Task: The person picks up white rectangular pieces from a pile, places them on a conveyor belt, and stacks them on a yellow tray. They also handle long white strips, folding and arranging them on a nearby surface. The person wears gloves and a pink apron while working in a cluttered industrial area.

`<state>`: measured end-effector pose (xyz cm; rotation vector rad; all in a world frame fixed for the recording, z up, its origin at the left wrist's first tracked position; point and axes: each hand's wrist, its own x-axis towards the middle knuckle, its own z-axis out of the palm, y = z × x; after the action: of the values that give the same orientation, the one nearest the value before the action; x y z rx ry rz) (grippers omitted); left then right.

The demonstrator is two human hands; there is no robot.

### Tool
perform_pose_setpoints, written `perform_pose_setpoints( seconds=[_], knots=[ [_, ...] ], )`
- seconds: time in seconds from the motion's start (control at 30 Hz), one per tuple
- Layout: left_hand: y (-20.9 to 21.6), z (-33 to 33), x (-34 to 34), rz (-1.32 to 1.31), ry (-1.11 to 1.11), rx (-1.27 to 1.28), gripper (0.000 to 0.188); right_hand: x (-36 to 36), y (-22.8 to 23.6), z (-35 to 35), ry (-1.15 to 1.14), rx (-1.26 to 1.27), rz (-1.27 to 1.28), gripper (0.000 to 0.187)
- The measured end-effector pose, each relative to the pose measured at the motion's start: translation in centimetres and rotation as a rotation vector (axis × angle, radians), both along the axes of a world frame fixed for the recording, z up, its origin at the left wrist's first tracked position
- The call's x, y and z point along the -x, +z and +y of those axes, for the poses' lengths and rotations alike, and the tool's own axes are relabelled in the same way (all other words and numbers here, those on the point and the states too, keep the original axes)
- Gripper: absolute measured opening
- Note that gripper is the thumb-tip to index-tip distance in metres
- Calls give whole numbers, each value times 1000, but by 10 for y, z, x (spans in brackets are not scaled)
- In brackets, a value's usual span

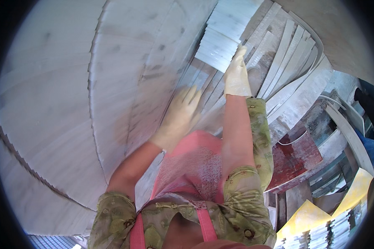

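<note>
My left hand (182,114), in a pale cream glove and slightly blurred, is open over a bare strip of the grey surface, fingers stretched forward. Nothing shows in it. My right hand (237,74), gloved the same way, lies along the near right corner of a stack of white flat strips (222,39). Its fingers are straight and point away from me; I see no grip on the stack. The strips lie overlapped in a column running away from me. Whether the palm presses on them is hidden.
Large pale layered sheets (62,91) with jagged edges fill the left. Long loose slats (284,58) lie right of the stack, inside a curved band (318,43). A dark red board (297,155) and yellow-topped stacks (305,218) stand at the right.
</note>
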<state>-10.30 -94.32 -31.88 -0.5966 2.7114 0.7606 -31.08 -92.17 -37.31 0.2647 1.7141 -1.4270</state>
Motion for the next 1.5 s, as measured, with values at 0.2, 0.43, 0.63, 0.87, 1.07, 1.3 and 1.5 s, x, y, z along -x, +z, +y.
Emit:
perform_pose_setpoints(
  seconds=[0.2, 0.43, 0.63, 0.87, 1.07, 1.3, 1.5],
  knots=[
    [19, 43, -101, -205, 336, -290, 67, -2, -9, -9, -4, -53, -23, 86],
    [16, 44, -128, -233, 436, -288, 59, 7, -2, -4, 45, -33, 311, 77],
    [21, 42, -160, -255, 497, -263, 51, 16, -1, -38, 700, -436, 1278, 68],
    [18, 52, -192, -394, 685, -438, 46, -4, -35, -53, 799, -542, 1592, 64],
    [14, 63, -198, -271, 754, -582, 45, 6, -34, -53, 742, -479, 1608, 65],
    [18, 64, -214, -335, 857, -647, 45, 24, -34, -10, 339, -43, 787, 71],
    [21, 63, -213, -326, 993, -732, 41, 18, -44, -4, 30, 30, 220, 69]
  ],
)
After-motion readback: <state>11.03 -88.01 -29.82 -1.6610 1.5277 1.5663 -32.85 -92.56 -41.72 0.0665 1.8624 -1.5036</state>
